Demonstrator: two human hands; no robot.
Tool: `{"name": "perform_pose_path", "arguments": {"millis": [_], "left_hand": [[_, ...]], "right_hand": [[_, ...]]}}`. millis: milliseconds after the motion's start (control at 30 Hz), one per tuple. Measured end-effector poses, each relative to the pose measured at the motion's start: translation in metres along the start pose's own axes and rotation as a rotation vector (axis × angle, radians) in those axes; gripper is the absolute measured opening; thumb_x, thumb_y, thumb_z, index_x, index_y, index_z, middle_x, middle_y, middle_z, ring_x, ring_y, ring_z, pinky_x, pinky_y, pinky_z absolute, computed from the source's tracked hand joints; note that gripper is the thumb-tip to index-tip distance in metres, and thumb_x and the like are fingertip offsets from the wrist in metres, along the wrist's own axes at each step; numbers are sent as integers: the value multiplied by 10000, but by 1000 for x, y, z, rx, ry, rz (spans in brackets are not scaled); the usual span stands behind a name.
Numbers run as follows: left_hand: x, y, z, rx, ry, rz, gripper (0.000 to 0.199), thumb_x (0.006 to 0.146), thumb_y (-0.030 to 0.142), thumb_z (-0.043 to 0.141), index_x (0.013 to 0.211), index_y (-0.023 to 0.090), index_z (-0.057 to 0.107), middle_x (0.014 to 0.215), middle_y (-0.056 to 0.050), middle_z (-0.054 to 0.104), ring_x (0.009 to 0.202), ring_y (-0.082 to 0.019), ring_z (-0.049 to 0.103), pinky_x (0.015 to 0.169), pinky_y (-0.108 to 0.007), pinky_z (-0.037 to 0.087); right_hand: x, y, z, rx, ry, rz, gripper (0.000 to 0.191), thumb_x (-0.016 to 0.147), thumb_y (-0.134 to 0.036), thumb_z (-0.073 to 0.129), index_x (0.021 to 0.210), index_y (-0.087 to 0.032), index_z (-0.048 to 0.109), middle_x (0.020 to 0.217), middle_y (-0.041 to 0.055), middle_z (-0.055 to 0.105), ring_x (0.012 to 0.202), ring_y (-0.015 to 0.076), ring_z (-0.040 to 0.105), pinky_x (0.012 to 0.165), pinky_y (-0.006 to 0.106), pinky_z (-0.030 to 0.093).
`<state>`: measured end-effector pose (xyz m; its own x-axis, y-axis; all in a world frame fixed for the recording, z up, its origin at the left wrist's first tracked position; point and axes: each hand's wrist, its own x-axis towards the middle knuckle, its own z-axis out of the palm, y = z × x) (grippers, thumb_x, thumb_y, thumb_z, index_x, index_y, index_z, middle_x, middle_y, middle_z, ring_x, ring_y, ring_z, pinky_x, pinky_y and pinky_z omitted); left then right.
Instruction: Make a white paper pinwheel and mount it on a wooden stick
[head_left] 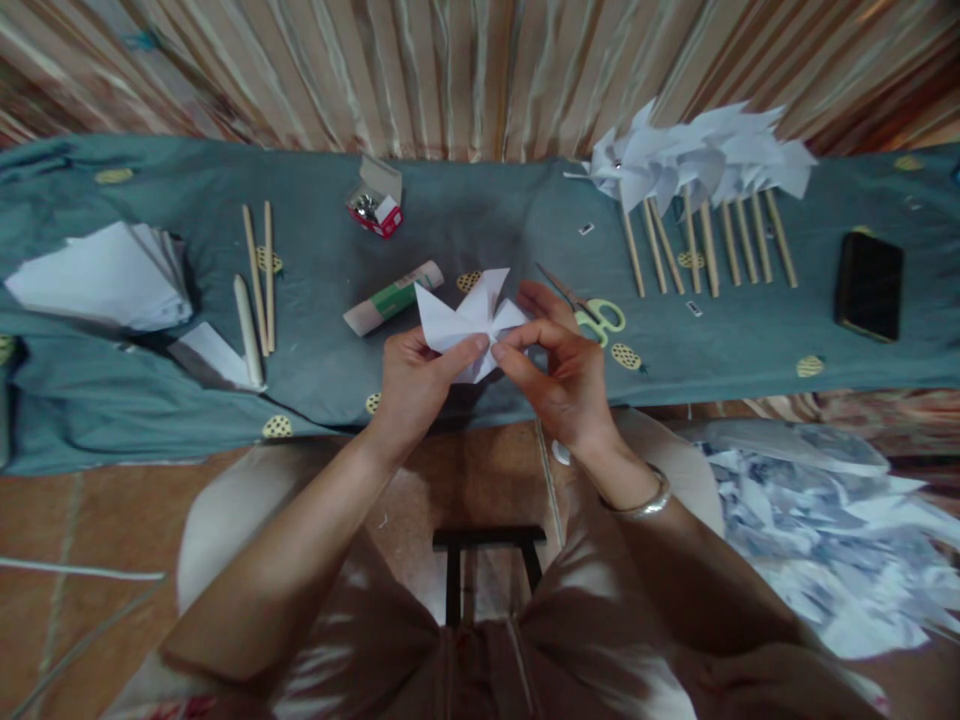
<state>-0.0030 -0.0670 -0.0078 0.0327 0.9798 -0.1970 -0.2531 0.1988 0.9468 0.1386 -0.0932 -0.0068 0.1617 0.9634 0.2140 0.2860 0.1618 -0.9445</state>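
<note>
A white paper pinwheel (pixel 459 322) with folded blades is held between my two hands, just over the table's front part. My left hand (pixel 416 378) pinches it from the left, thumb pressed near its centre. From the right, my right hand (pixel 561 370) brings thumb and forefinger together at the centre; whether a small pin sits between those fingertips I cannot tell. Behind the pinwheel lies a green and white glue stick (pixel 396 297). Scissors (pixel 600 318) with light green handles rest just beyond my right hand, their blades partly behind its fingers.
Finished pinwheels (pixel 697 160) on wooden sticks lie at the back right, near a black phone (pixel 870 286). An open red box (pixel 376 205) holds small metal pieces. To the left are stacked paper (pixel 105 278), two sticks (pixel 268 280) and a white pen-like tool (pixel 247 330). Paper scraps (pixel 832 530) fill a bag below.
</note>
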Motion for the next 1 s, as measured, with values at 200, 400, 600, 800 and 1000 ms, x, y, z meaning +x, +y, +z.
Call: {"name": "perform_pose_path", "arguments": {"millis": [200,400,600,800,1000], "left_hand": [[-1,1,1,9,14,-12,148,596,288,846,681,207,757,700,14,738,660,-160,641,639,-262,519],[-1,1,1,16,27,-16,150,587,286,849,685,215,760,722,7,746,686,-181,663,662,-292,533],[-1,0,1,24,24,1,112,612,269,838,689,219,772,732,3,749,679,-168,665,664,-280,515],[0,1,1,29,34,3,140,593,293,840,686,215,769,730,5,748,668,-172,647,665,-288,524],[0,1,1,36,48,-10,128,589,293,834,677,225,771,732,-2,746,680,-177,650,664,-287,520]], "right_hand": [[-1,-1,1,-3,-4,1,57,783,-232,692,731,-215,678,1379,52,574,1325,240,511,1105,418,406],[-1,0,1,19,0,17,49,786,-229,694,740,-223,678,1382,44,570,1322,228,514,1107,411,411],[-2,1,2,29,2,24,54,785,-231,692,735,-223,674,1385,42,571,1311,232,525,1110,424,409],[-2,1,2,31,-1,15,54,788,-229,695,739,-219,677,1365,47,577,1317,233,519,1133,422,382],[-2,1,3,31,-1,17,63,791,-238,695,735,-214,678,1341,48,587,1316,229,520,1136,393,378]]}}
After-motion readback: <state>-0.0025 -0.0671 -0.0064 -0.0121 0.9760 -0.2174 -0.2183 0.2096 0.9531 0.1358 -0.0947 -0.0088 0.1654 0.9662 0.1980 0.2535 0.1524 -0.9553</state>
